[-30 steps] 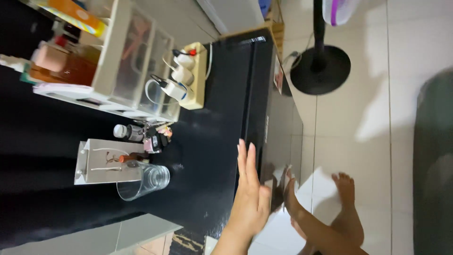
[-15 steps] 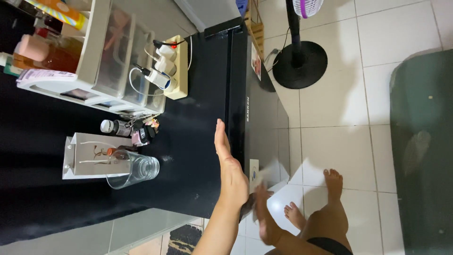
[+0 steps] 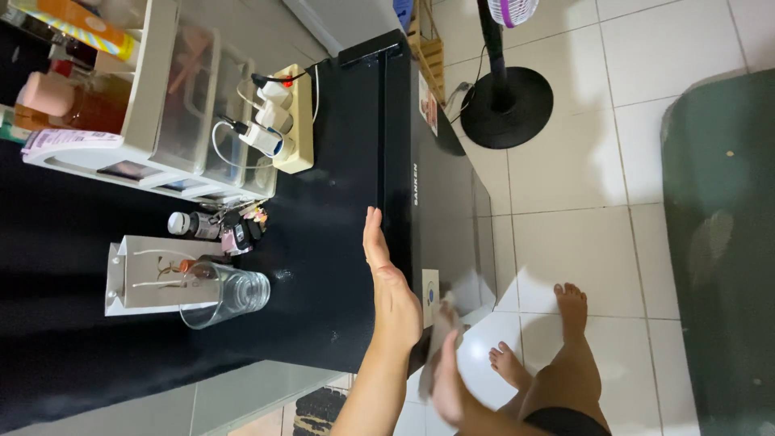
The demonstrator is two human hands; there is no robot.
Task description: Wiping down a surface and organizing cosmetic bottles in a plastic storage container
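Bright indoor light, glare, blurred lower hand.

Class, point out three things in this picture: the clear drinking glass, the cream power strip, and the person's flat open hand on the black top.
Clear drinking glass (image 3: 226, 295), head view, its side wall.
Cream power strip (image 3: 297, 121), head view, its body.
Flat open hand (image 3: 387, 278), head view, its middle.

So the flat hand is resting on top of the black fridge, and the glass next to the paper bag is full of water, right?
Not quite. The head view shows the glass beside the paper bag empty, not full of water. The rest holds: the flat hand does rest on top of the black fridge.
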